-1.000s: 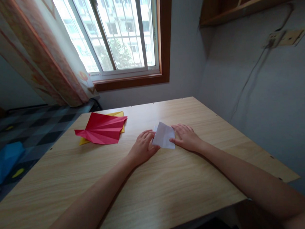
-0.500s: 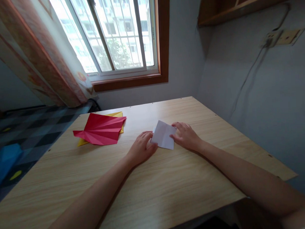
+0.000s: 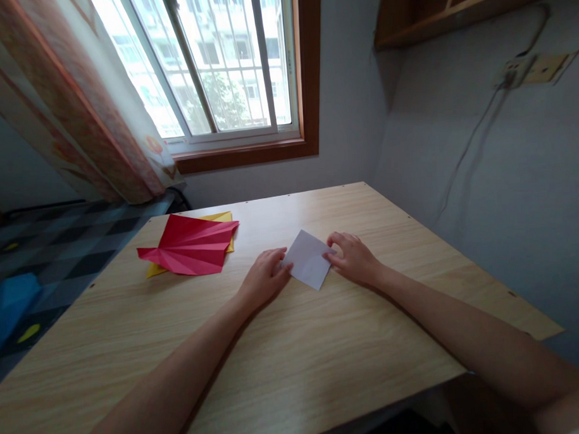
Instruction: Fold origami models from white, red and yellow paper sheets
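Centrally on the bench lies a folded white paper, pinned between the left hand at its left corner and the right hand at its right edge — fingers of both nearly flat, pressing rather than pinching; a red pleated paper over a yellow sheet sits well apart to the far left. Judged light, thin and easily creased or slid, the white paper is best held at its corners and edges. Against the earlier frames, it now lies flatter and turned diamond-wise — both hands remain beside it.
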A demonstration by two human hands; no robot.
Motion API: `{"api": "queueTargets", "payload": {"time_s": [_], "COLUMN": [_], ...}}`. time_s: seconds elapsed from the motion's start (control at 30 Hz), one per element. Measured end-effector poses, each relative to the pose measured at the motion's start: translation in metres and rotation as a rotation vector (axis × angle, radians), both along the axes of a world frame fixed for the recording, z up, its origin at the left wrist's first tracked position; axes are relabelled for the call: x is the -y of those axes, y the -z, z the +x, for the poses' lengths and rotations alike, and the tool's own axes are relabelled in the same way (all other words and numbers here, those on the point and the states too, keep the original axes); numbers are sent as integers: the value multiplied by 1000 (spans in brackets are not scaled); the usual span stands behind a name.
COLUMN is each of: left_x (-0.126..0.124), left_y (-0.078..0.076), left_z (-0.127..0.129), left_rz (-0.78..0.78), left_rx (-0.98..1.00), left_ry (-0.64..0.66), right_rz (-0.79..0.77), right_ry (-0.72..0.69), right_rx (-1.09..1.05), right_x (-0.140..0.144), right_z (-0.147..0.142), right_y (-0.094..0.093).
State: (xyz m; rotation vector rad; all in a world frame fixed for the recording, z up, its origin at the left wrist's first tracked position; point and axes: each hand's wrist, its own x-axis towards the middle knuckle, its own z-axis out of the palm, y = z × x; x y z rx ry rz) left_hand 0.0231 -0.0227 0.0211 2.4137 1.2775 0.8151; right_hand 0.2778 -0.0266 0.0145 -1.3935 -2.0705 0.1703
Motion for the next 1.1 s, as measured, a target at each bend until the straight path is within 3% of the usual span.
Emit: {"api": "queueTargets", "payload": {"time_s": [0.1, 0.23, 0.37, 0.5, 0.73, 1.1], "left_x": [1, 2, -1, -3, -5, 0], "left_y": [-4, -4, 0, 0, -2, -6], "left_z": [2, 1, 0, -1, -3, 2], "left_rz": [-37, -85, -195, -327, -494, -706], "left_rx": [-25, 41, 261, 536, 811, 934], "left_ry": [-38, -70, -67, -71, -45, 2], "right_rz": [8, 105, 107, 114, 97, 44], "right_ry": [-10, -183, -296, -302, -261, -247], "right_rx": [-17, -9, 124, 162, 21, -405], "right_x": [-2, -1, 5, 8, 6, 8], "right_z": [2, 2, -1, -2, 0, -5], "right_y": [3, 4, 3, 5, 1, -4]}}
